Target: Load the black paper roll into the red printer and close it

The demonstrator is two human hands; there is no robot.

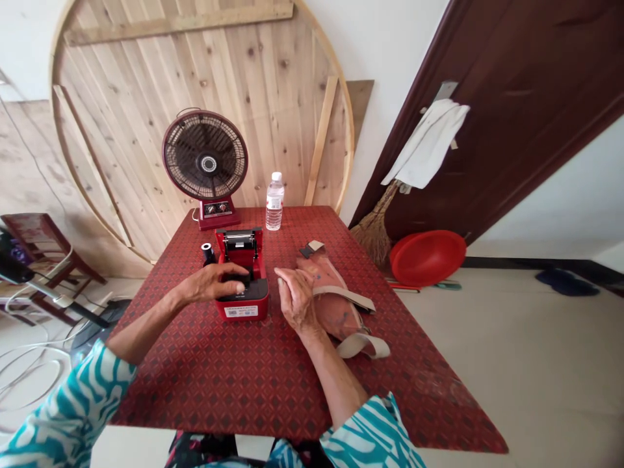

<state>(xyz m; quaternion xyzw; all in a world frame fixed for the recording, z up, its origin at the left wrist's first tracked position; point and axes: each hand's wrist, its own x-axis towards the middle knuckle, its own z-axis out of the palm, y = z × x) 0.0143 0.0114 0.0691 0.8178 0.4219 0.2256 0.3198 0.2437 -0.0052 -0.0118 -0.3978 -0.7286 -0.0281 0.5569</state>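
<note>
A small red and black label printer (244, 307) stands on the table with its lid (238, 242) raised and tipped back. My left hand (214, 283) reaches over its opening, thumb and fingers stretched and apart, resting on the black upper part. Just right of the printer is my right hand (296, 300), apart from it. Its thumb and fingers are drawn together; whether something small is between them is hidden. A dark roll with a white core (207, 253) stands behind my left hand. To the right lies a worn pinkish cloth bag (336, 315) with pale straps.
The table (273, 390) has a red patterned cover. At its back stand a fan (208, 164) and a water bottle (274, 205). A black and tan item (311, 248) lies above the bag. On the right are a broom (375, 224) and a red basin (431, 257).
</note>
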